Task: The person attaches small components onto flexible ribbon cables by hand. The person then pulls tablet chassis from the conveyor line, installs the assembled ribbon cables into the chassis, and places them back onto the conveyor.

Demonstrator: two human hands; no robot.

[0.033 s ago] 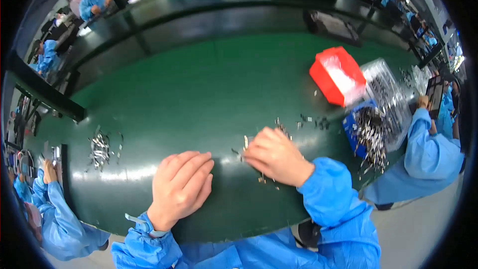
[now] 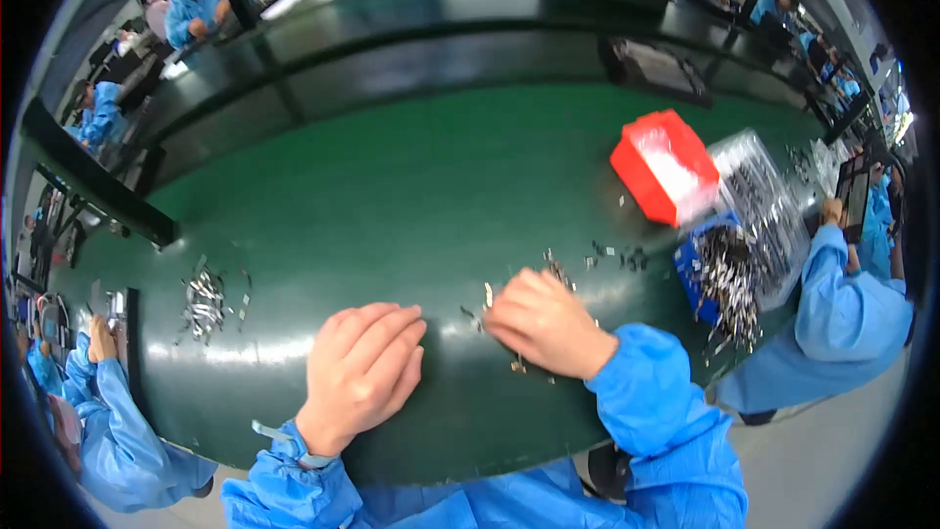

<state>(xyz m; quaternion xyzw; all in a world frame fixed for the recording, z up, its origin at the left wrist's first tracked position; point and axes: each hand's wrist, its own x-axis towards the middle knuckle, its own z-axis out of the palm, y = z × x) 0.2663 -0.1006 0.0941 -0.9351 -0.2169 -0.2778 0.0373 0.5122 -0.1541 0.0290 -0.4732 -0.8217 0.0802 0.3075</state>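
Observation:
My left hand point(image 2: 360, 372) rests over the table, fingers stretched out side by side and slightly bent; nothing shows in it, though its underside is hidden. To its right, my right hand point(image 2: 548, 323) is closed, its fingertips bent down among small metal parts point(image 2: 489, 294) on the table. Whatever it grips is hidden beneath the fingers. More small parts point(image 2: 558, 269) lie just beyond its knuckles, and a small brass-coloured piece point(image 2: 518, 365) lies below the fingers. Farther left sits a loose pile of silvery and black small parts point(image 2: 206, 306).
On the right stand a red bin point(image 2: 641, 171), a blue box point(image 2: 687, 269) heaped with small metal parts and a clear plastic tray point(image 2: 774, 201). Small dark pieces point(image 2: 632, 260) lie left of the blue box. Co-workers in blue sit on both sides; a dark bar edges the far side.
The whole view has shifted slightly, so the table sits a little lower in it. My hands stay in nearly the same places, with the right fingers still down among the parts.

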